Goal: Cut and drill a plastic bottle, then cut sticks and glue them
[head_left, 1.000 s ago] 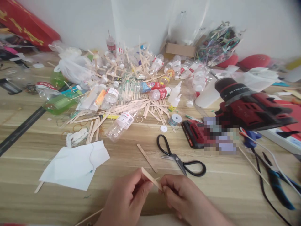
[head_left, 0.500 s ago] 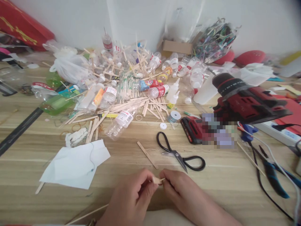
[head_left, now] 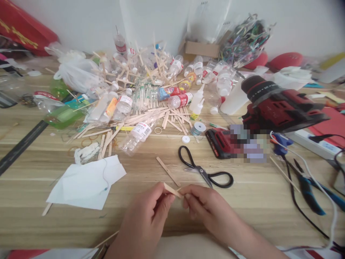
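Note:
Near the table's front edge, my left hand (head_left: 149, 210) pinches a wooden craft stick (head_left: 171, 190) between thumb and fingers. My right hand (head_left: 206, 203) is closed close beside it, its fingertips at the stick's right end. A thin pale wooden piece (head_left: 179, 189) shows at those fingertips; most of it is hidden. Just beyond my hands lies another craft stick (head_left: 166, 169) with a small dark mark midway. Black-handled scissors (head_left: 199, 169) rest partly open to its right.
A red cordless drill (head_left: 280, 104) stands at right, near pliers (head_left: 309, 196) and cables. Plastic bottles (head_left: 138, 135), loose craft sticks (head_left: 175, 118) and a wire spool (head_left: 198, 127) crowd the back. White paper (head_left: 83, 187) lies at left.
The craft stick in my left hand has turned, so more of its length shows, slanting down to the right. Both hands have risen slightly in view, and the camera has shifted a little.

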### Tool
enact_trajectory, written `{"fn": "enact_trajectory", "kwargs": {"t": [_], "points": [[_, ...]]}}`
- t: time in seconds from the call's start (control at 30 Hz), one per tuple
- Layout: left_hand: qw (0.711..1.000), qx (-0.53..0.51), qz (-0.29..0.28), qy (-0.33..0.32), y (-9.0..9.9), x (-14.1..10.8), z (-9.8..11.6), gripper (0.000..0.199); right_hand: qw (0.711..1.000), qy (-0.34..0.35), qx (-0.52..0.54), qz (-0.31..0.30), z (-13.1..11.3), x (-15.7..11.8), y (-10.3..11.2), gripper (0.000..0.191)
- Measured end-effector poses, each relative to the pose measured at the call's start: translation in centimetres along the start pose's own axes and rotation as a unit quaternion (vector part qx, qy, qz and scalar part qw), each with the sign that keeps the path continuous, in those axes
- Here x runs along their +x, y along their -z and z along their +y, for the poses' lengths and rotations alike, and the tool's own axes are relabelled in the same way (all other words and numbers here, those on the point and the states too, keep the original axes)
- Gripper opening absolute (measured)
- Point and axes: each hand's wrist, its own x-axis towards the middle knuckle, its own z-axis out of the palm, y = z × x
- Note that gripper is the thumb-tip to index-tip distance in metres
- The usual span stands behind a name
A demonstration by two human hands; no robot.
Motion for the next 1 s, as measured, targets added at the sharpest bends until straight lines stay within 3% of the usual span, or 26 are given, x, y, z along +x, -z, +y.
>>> {"fn": "enact_trajectory", "kwargs": {"t": [0.27, 0.47, 0.63, 0.73, 0.83, 0.93, 1.0], "points": [[0.998, 0.052, -0.009, -0.039, -0.8, -0.9, -0.1, 0.027, 0.999, -0.047, 0.012, 0.019, 0.4, -0.4, -0.5, 0.025], [0.996, 0.068, 0.001, -0.063, -1.6, -1.7, -0.1, 0.029, 0.982, 0.027, -0.158, 0.101, 0.9, -0.9, -1.5, 0.018], [0.997, 0.035, 0.034, -0.066, -1.6, -2.5, 0.4, 0.029, 0.981, 0.050, -0.134, 0.128, 1.1, -1.0, -1.7, 0.014], [0.995, 0.007, 0.080, -0.052, -1.2, -2.9, 0.8, 0.028, 0.986, 0.030, -0.074, 0.144, 1.6, -1.2, -0.7, 0.021], [0.994, -0.005, 0.110, -0.022, -0.6, -3.1, 0.9, 0.027, 0.976, 0.004, -0.097, 0.196, 2.8, -1.7, 1.1, 0.030], [0.992, 0.015, 0.125, 0.025, 0.0, -3.0, 0.7, 0.029, 0.952, -0.011, -0.141, 0.271, 4.6, -2.4, 3.5, 0.035], [0.990, 0.036, 0.126, 0.051, 0.4, -2.8, 0.5, 0.031, 0.912, 0.000, -0.180, 0.369, 5.9, -2.5, 5.4, 0.030]]}}
